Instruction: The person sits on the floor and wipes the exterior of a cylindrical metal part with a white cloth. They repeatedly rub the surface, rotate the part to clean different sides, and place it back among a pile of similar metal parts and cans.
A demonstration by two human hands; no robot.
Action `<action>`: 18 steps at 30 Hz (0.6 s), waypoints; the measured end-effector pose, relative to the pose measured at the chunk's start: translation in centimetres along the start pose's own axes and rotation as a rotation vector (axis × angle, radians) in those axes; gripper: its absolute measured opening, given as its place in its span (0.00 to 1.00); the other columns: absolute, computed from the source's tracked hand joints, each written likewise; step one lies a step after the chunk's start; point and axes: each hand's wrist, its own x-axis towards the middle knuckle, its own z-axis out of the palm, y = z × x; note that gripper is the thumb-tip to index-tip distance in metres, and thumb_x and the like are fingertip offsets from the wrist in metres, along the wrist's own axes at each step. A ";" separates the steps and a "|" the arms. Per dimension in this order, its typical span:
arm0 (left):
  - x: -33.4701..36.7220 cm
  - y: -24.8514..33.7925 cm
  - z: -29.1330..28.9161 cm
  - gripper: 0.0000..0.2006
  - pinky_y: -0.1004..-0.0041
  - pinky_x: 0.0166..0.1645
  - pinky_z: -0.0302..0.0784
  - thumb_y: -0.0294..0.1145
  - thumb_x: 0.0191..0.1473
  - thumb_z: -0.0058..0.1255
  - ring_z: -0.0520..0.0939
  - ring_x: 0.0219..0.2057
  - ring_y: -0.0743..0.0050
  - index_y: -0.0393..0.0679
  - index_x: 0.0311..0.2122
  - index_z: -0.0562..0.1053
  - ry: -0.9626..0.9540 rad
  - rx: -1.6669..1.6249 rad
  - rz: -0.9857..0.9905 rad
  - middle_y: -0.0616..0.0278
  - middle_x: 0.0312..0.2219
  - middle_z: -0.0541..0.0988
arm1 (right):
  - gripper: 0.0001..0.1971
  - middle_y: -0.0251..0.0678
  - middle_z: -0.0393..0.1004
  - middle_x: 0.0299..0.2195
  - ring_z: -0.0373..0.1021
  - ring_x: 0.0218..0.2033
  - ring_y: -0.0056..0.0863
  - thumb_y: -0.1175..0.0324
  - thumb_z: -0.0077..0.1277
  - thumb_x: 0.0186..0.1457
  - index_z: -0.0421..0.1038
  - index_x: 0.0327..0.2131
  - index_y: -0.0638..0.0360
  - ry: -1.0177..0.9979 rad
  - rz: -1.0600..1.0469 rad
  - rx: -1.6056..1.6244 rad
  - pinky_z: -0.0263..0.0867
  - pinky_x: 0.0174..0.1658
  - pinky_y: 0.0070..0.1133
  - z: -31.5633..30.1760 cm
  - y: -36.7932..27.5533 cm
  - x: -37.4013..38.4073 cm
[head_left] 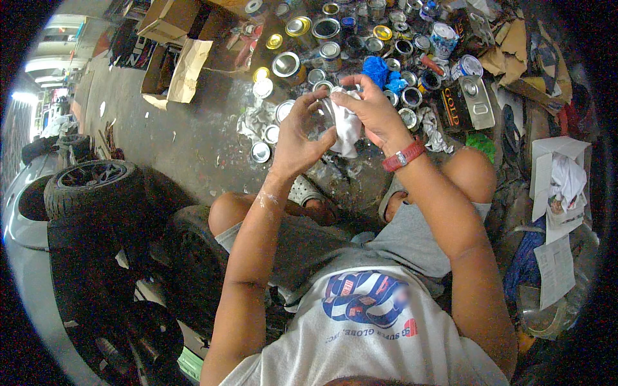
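White rag (348, 132) in right hand (381, 116) — crumpled cloth (566, 180) inside white box (542, 170)

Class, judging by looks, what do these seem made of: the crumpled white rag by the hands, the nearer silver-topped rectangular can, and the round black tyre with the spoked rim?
Crumpled white rag: probably cotton-like fabric, matte, from its soft hanging folds.
Silver-topped rectangular can: likely sheet metal; its glossy top catches light.
Round black tyre: looks like rubber, dull, with a textured outer edge.
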 end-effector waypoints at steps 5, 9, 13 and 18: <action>1.3 0.1 -2.0 0.32 0.63 0.58 0.79 0.23 0.53 0.50 0.81 0.52 0.66 0.40 0.65 0.65 0.074 -0.465 -0.319 0.57 0.56 0.76 | 0.18 0.33 0.79 0.40 0.76 0.37 0.23 0.66 0.68 0.55 0.72 0.44 0.59 0.065 -0.089 0.025 0.74 0.41 0.23 -0.4 -1.5 0.9; 1.5 0.8 -2.2 0.31 0.58 0.56 0.81 0.32 0.59 0.44 0.81 0.52 0.64 0.38 0.68 0.61 0.073 -0.766 -0.305 0.56 0.55 0.76 | 0.17 0.34 0.81 0.37 0.78 0.36 0.30 0.71 0.65 0.53 0.76 0.46 0.57 -0.007 -0.534 -0.408 0.74 0.45 0.26 0.7 -2.8 -0.2; 1.2 0.1 -2.7 0.31 0.56 0.55 0.80 0.42 0.62 0.48 0.79 0.55 0.62 0.39 0.67 0.63 -0.026 -0.646 -0.344 0.56 0.56 0.76 | 0.13 0.47 0.81 0.35 0.79 0.39 0.44 0.78 0.58 0.49 0.79 0.41 0.58 -0.152 -0.486 -0.755 0.74 0.44 0.31 2.7 -3.5 -3.2; 1.1 -0.5 -2.2 0.27 0.50 0.55 0.80 0.51 0.63 0.48 0.80 0.55 0.59 0.43 0.60 0.71 -0.044 -0.729 -0.509 0.57 0.55 0.78 | 0.11 0.46 0.80 0.38 0.77 0.41 0.46 0.79 0.57 0.49 0.78 0.39 0.58 -0.128 -0.722 -0.794 0.73 0.43 0.36 2.2 -2.6 -2.8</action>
